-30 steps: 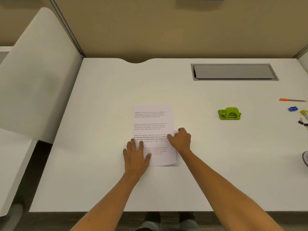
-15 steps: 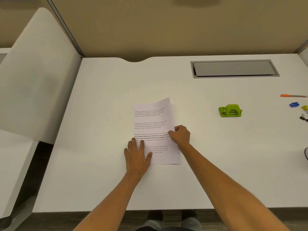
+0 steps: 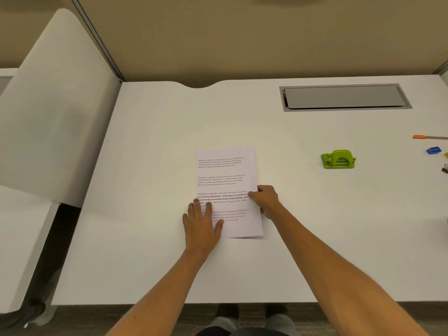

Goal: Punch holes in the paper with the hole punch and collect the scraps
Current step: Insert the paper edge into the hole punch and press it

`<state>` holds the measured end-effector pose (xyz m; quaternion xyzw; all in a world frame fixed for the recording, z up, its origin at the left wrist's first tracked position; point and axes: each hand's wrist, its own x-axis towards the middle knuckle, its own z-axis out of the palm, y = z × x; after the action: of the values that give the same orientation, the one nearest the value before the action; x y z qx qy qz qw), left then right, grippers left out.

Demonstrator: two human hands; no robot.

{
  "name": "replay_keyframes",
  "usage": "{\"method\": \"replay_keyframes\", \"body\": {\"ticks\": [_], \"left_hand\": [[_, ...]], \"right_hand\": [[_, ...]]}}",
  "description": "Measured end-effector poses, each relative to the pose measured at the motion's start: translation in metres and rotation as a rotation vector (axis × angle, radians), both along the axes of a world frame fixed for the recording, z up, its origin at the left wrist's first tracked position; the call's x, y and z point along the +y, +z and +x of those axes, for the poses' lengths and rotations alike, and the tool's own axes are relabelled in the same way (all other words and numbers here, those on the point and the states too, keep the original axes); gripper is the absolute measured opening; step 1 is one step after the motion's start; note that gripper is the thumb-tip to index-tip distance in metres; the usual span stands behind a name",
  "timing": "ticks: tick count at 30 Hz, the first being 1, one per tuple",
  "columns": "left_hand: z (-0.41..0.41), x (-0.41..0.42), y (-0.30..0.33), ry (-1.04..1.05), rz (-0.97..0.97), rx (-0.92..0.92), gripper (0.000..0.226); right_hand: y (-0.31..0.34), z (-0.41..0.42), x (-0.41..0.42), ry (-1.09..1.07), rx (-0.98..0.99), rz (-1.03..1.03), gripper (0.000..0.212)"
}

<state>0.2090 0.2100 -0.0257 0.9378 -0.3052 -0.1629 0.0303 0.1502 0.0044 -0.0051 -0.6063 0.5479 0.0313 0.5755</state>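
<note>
The left hand (image 3: 202, 224) lies with straight fingers (image 3: 196, 207) flat on the paper's (image 3: 225, 170) near left part, while the right hand (image 3: 266, 200) pinches its right edge. Press evenly and lift gently, so the sheet stays square on the tabletop (image 3: 150, 146); the hole punch (image 3: 338, 159) sits well apart, to the right.

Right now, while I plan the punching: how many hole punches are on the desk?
1. The green hole punch sits right of the paper, untouched; more could lie beyond the frame's right edge.
</note>
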Motion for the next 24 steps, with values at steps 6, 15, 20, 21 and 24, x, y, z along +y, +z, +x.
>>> {"method": "replay_keyframes", "body": {"ticks": [6, 15, 20, 21, 24], "left_hand": [[0.002, 0.001, 0.002, 0.033, -0.060, 0.041, 0.066], [0.033, -0.010, 0.025, 0.495, -0.572, 0.222, 0.070], [0.061, -0.015, 0.033, 0.727, -0.661, 0.758, 0.048], [0.059, -0.018, 0.034, 0.716, -0.674, 0.882, 0.040], [0.049, -0.034, 0.041, 0.681, -0.712, 1.149, 0.023]], "right_hand": [[-0.004, -0.007, -0.001, 0.045, -0.054, -0.026, 0.008], [-0.004, -0.025, -0.009, 0.027, -0.165, 0.060, 0.013], [0.006, -0.050, -0.012, -0.006, -0.217, 0.081, 0.020], [0.009, -0.057, -0.013, -0.004, -0.231, 0.082, 0.020], [0.017, -0.077, -0.017, -0.009, -0.270, 0.095, 0.012]]}}
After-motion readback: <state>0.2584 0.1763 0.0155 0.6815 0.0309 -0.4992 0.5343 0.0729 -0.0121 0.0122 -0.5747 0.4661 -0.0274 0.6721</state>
